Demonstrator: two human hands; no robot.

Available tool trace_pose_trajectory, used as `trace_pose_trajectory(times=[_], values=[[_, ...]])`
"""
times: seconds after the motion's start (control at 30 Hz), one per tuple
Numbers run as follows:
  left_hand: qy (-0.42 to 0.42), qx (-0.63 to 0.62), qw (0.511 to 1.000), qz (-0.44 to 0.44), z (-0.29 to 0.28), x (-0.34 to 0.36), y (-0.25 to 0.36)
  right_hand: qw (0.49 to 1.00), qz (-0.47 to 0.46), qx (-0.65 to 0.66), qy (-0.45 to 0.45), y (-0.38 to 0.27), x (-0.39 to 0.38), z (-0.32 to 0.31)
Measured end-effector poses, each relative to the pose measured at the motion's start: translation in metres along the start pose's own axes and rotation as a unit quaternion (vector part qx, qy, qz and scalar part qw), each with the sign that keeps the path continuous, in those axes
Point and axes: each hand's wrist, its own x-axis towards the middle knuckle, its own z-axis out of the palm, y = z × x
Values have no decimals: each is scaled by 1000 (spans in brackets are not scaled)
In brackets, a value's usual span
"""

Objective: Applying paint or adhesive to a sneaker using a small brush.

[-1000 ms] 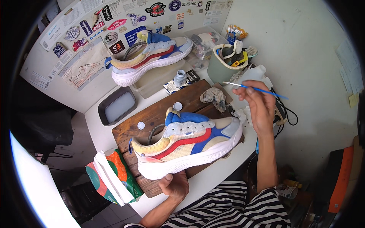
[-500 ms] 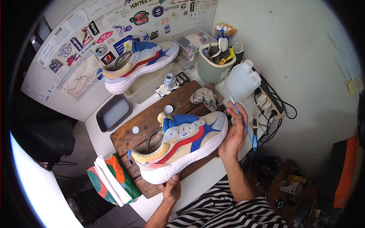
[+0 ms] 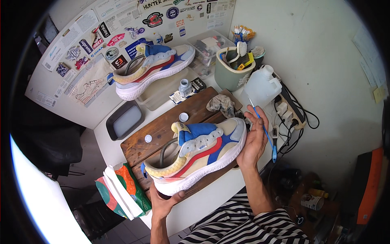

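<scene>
A multicoloured sneaker with a white sole is held tilted above a brown wooden board, its outer side facing up. My left hand grips it under the heel, thumb along the sole. My right hand cups the toe with its palm and also holds a thin blue paintbrush between its fingers. A coiled tube shows in the shoe's opening. The matching sneaker rests on a clear plastic tub at the back. A small open bottle stands behind the board.
White caps and a stained cloth lie on the board. A dark tray and a tissue pack are left. A translucent jug, a green bin with brushes and a power strip are right.
My left hand has shifted left around the heel, its thumb now spread along the sole. The sneaker has tilted slightly. My right hand keeps the brush and the toe.
</scene>
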Motion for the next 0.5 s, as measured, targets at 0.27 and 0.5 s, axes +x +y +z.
trace_pose_trajectory(times=[0.27,0.5], values=[[-32,15,999,33,20,-5,29,999,-9,-45,18,-17,-6,-14],[-3,50,996,74,17,3,13,996,-29,-84,-16,-16,-7,-19]])
